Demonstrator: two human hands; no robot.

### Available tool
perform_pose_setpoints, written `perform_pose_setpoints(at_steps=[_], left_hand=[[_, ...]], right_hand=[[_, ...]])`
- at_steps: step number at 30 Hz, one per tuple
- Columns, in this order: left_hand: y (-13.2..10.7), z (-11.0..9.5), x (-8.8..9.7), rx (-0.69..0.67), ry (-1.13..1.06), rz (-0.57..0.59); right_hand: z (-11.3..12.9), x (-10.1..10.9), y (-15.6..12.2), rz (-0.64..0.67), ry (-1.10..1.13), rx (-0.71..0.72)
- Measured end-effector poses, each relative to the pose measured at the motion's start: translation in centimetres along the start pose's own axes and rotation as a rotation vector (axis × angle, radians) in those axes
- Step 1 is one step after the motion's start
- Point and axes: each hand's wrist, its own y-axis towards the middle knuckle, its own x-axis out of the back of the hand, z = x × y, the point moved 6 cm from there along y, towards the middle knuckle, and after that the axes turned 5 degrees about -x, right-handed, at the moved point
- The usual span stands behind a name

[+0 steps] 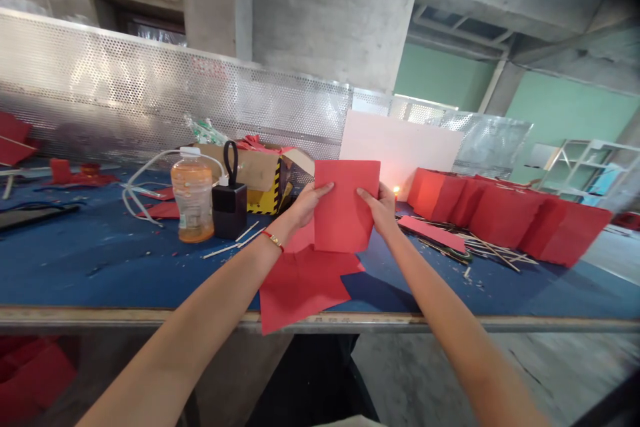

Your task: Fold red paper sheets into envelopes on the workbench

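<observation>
A flat red paper piece [346, 220], roughly rectangular, is held up between both hands above the blue table. My left hand [309, 203] is closed on its left edge, thumb lying across the front. On the opposite edge, my right hand [381, 205] grips it the same way, its other fingers hidden behind. Below lie red paper sheets [305, 287] with angular outlines, one corner hanging over the table's front edge. A small lit flame [397, 190] glows just beyond my right hand.
Left of my hands stand an orange-tinted bottle [193, 197] and a black power bank [229, 209] with a white cable. Behind is an open cardboard box [240, 170]. On the right, thin sticks [493, 250] lie before a row of red paper bags [505, 213].
</observation>
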Motion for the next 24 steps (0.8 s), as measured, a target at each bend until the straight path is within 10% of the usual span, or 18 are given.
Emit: perform_pose_setpoints(at_steps=[24], left_hand=[[-0.2, 0.7, 0.0, -0.001, 0.121, 0.055]], right_hand=[[-0.7, 0.4, -1.0, -0.136, 0.138, -0.054]])
